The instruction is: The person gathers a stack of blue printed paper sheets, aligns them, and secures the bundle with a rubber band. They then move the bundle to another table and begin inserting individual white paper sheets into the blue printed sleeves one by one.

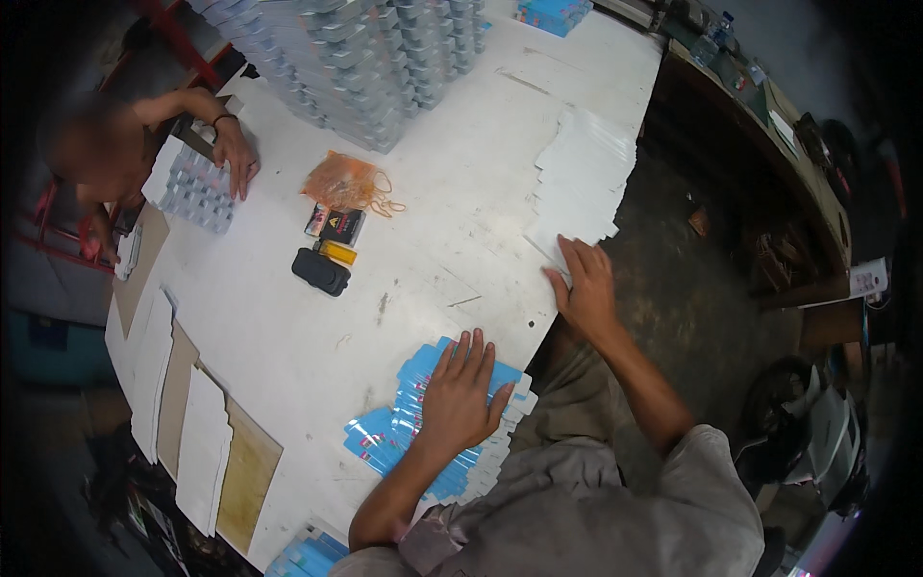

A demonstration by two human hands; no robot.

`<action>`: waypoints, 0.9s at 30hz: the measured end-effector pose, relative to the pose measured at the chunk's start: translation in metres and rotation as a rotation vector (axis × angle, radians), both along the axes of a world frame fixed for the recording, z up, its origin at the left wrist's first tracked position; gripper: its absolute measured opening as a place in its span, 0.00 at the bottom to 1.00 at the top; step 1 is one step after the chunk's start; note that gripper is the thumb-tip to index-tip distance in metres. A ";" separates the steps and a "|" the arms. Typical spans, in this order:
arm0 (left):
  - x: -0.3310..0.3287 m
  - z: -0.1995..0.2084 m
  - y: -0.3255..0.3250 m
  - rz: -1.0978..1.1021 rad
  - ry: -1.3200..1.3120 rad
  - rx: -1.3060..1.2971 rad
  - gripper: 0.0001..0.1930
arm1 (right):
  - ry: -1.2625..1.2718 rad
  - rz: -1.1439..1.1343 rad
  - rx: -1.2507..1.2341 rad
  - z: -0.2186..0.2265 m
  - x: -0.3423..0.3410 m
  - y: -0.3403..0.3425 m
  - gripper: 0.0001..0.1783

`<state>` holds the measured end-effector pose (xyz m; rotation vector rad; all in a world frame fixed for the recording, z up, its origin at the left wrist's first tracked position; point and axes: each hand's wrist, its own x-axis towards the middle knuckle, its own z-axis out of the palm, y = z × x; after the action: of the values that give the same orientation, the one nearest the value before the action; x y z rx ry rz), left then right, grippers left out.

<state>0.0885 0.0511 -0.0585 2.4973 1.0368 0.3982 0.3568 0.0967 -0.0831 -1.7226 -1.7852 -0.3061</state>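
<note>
My left hand (460, 396) lies flat with its fingers stretched out over a fanned pile of blue printed carton blanks (378, 431) at the table's near edge. Pale tabs of the blanks stick out to the right of it. Farther right, my right hand (588, 293) reaches to the near end of a spread stack of white carton blanks (585, 173). Its fingertips touch the lowest blanks, thumb apart from the fingers. Both hands rest on top of the card, and neither is closed around a piece.
Tall stacks of folded cartons (356, 67) stand at the back. A black case (320, 272), a yellow lighter (336, 252), small packs and an orange bag (338, 180) lie mid-table. At left, a co-worker's hand (234, 159) touches grey cartons (197, 188). Cardboard sheets (204, 452) line the left edge.
</note>
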 end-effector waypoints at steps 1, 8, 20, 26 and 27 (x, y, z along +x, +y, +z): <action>0.000 -0.001 0.000 0.003 -0.009 0.008 0.32 | 0.048 0.052 -0.047 -0.006 0.001 0.003 0.19; -0.002 -0.011 0.000 0.013 0.029 0.007 0.30 | 0.165 0.313 -0.237 0.013 -0.046 -0.010 0.16; -0.002 -0.003 0.001 -0.039 0.210 0.047 0.35 | 0.511 0.372 -0.696 0.028 -0.042 -0.012 0.11; 0.000 0.012 0.003 -0.005 0.027 -0.051 0.33 | -0.009 -0.039 -0.268 -0.004 0.054 0.048 0.35; 0.002 0.009 0.009 0.002 -0.008 -0.023 0.31 | 0.148 0.009 -0.430 -0.007 0.057 0.049 0.36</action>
<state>0.0904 0.0601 -0.0492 2.4727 1.0353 0.3940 0.4142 0.1456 -0.0898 -1.9651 -1.8401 0.2232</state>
